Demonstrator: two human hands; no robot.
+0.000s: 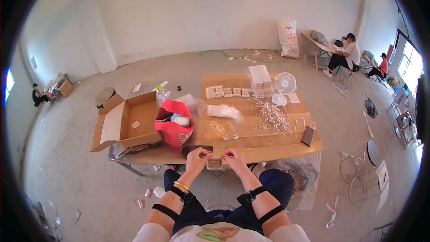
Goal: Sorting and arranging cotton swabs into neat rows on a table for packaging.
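Observation:
Near the table's front edge I hold a small pack (214,163) with a printed tan front between both hands. My left hand (199,159) is closed in a pinch at its upper left corner, and my right hand (234,157) pinches the upper right. Details at the pack's top are too small to make out. Just beyond my fingers lies a little group of cotton swabs (230,137). Thin yellowish pieces (215,129) lie farther left. A big loose heap of cotton swabs (274,117) spreads over the right side. Partly behind my left hand is a flat black object (192,149).
Small packs (227,92) line up at the back beside stacked clear packs (260,79). A white fan (285,85), a dark power bank (308,136) and clear plastic bags (223,111) share the table (255,151). Leftward stand a red bag (174,130) and an open cardboard box (139,112).

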